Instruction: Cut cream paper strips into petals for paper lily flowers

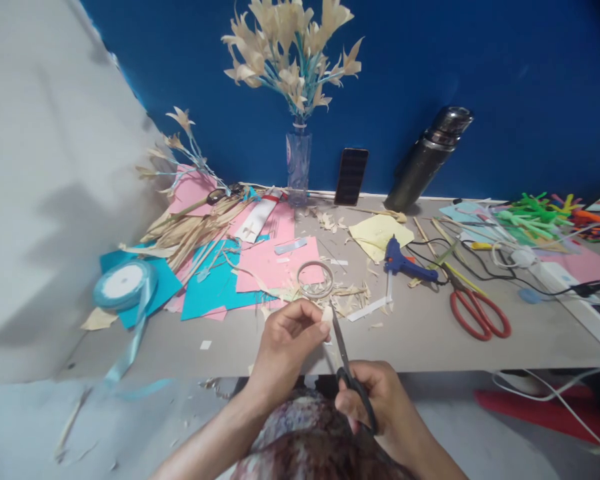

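Note:
Black-handled scissors (345,363) are gripped in my right hand (380,400), blades pointing up and away from me. My left hand (293,347) pinches a small pale piece of dried husk (327,315) between thumb and fingertips. That piece sits right beside the scissor tips; whether the blades touch it I cannot tell. Both hands are over the table's front edge. Just beyond them lie a roll of tape (315,293) and scattered husk scraps (353,298).
At left are a light blue ribbon spool (125,285), coloured paper (205,287) and dried husk strips (185,233). A glass vase (299,167) of husk flowers, a phone (351,177) and a thermos (427,160) stand behind. Right: a blue glue gun (407,263), red-handled scissors (477,313), a power strip (575,300).

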